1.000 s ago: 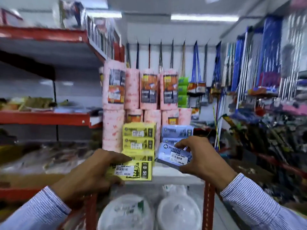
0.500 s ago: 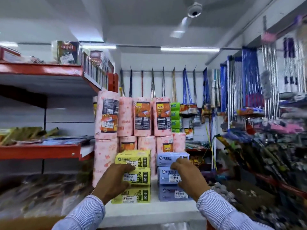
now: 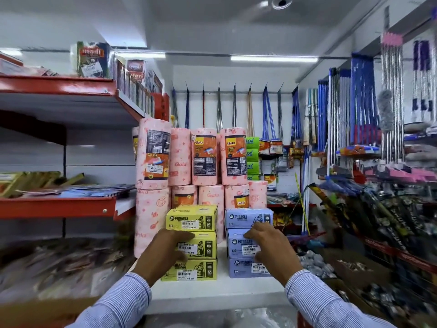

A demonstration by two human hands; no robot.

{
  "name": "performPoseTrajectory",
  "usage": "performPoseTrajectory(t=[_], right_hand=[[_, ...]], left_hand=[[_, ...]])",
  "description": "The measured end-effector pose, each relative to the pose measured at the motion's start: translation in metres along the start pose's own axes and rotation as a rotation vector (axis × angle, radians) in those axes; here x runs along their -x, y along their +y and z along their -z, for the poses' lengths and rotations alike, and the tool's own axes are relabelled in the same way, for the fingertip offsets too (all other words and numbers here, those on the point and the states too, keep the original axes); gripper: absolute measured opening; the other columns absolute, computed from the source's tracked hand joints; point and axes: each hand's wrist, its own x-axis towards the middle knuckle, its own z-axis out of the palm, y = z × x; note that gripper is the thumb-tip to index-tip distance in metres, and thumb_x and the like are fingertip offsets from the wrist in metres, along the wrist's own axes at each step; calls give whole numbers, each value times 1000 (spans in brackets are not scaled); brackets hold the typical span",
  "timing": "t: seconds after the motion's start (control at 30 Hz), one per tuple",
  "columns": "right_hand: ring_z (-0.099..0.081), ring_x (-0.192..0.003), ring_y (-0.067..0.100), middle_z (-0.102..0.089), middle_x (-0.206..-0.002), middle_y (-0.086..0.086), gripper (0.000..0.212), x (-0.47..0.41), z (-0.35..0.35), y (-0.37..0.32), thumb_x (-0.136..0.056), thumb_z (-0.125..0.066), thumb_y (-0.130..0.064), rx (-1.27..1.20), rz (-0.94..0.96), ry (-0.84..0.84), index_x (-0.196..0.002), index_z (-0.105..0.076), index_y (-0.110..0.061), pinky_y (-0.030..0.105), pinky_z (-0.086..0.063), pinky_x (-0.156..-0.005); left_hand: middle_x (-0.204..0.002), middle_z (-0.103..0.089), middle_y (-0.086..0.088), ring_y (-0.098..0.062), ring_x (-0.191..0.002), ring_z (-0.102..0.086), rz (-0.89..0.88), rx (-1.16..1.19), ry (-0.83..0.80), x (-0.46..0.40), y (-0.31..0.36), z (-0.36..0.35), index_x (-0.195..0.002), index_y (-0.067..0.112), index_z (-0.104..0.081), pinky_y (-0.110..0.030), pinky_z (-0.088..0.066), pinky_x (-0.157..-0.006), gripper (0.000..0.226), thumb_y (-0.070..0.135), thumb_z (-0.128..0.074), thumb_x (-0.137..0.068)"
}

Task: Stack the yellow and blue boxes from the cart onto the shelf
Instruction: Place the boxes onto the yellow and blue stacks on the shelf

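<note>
**Both hands on two three-high stacks at the shelf front**

At the bottom of the frame two striped sleeves reach up toward the white shelf (image 3: 212,294). The left hand (image 3: 163,254), lower centre, has its thumb and fingers closed around the left end of the middle yellow box (image 3: 201,247), thumb along the box's top edge and fingertips at its lower edge. The right hand (image 3: 272,247), just right of centre, lies against the front of the middle blue box (image 3: 236,243), fingers slightly spread and curled; whether it truly grips the box or only presses on it is hard to tell from this angle.

The yellow stack (image 3: 191,242) stands three boxes high in the lower centre of the frame, and the blue stack (image 3: 248,242) stands three high just to its right, with a narrow gap between them. Both sit on the shelf near its front edge.

Behind the stacks, in mid-frame, pink kitchen towel rolls (image 3: 203,159) stand in two tiers. Beyond them, brooms and mops (image 3: 267,114) hang along the back wall. The red shelving (image 3: 59,207) at the left of the frame holds blurred goods.
</note>
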Motion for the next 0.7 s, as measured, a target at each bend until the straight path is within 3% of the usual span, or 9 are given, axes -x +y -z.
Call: performPoseTrajectory(t=[0.37,0.6,0.7], right_hand=[[-58,-103,17,-64,-114,-4,56,2,-4,8,-65,-84,-6,-69,-3,0,-117,-66,-21,33,-53,-84],[-56,-107,16,-59,-118,-5,61,4,-14,13,-68,-83,-3,-86,7,0,-122,-61,-21,32,-54,-87],[-54,-113,20,-53,-126,-2,68,14,-21,13,-71,-80,0,-69,13,-3,-130,-53,-23,36,-56,-84]], left_hand=[[-131,-66,-2,-18,-117,-62,20,-24,1,7,8,-1,-127,22,-64,-32,-49,-102,60,7,-82,-72],[-131,-65,-4,-18,-113,-63,52,11,12,8,6,-6,-127,23,-63,-29,-51,-95,58,3,-78,-75],[-141,-57,-5,-20,-127,-55,-8,-36,23,16,5,-9,-133,21,-57,-33,-47,-105,61,6,-77,-78]])
